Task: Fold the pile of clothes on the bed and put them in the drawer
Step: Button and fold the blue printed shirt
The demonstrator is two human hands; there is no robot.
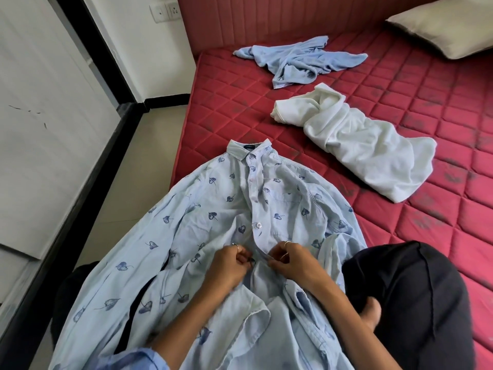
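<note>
1. We see the leaf-print shirt (234, 209) spread front-up over the near edge of the bed (400, 108), collar away from us.
2. Our left hand (229, 265) and right hand (290, 260) each pinch the shirt's placket, grips pressed together on the cloth.
3. Farther up the mattress lie a crumpled blue garment (296, 61) and a white garment (357, 142).

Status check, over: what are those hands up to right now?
Left hand, right hand both pinching leaf-print shirt placket, apparently buttoning. Blue garment, white garment unfolded on bed. Nothing obstructing.
</note>
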